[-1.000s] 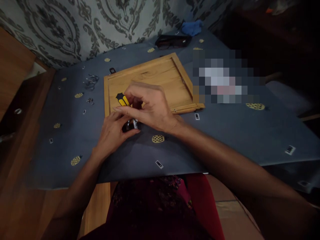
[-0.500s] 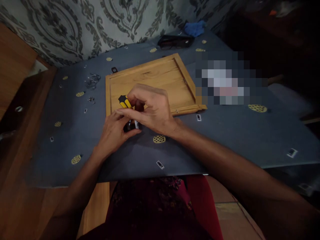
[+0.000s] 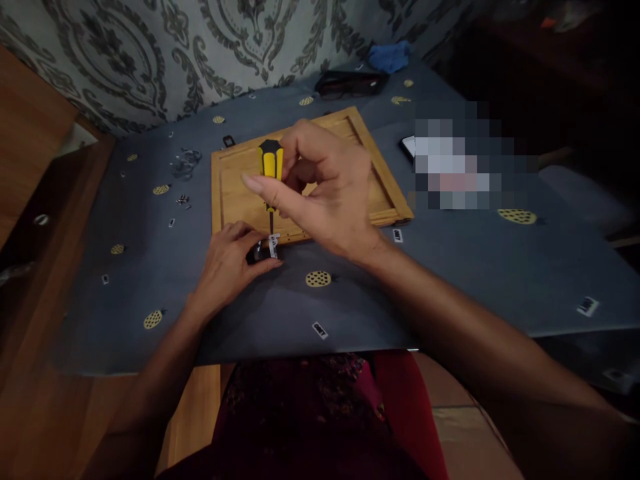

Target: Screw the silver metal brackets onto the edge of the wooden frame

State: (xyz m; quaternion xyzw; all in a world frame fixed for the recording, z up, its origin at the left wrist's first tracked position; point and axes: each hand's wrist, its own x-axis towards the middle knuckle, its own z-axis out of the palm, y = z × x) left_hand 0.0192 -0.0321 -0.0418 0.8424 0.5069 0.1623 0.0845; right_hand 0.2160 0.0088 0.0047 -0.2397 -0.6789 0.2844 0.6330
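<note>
right hand grips a screwdriver (shaft down); left hand holds a shiny piece.

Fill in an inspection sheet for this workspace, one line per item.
Surface: blue-grey tablecloth with a pineapple print.
Things in hand: yellow-and-black screwdriver, its shaft pointing down at a small shiny part; tip contact too small to tell. Wooden panel lies just beyond.
Clutter: small metal pieces left of the panel; dark case and blue cloth at the back; a patch on the right is pixelated.
Hands: left hand grips the part; right hand holds the screwdriver.
Cables: none certain; a grey tangle may be wire or plastic.
Surroundings: patterned curtain or wall covering behind, dim right side.
</note>
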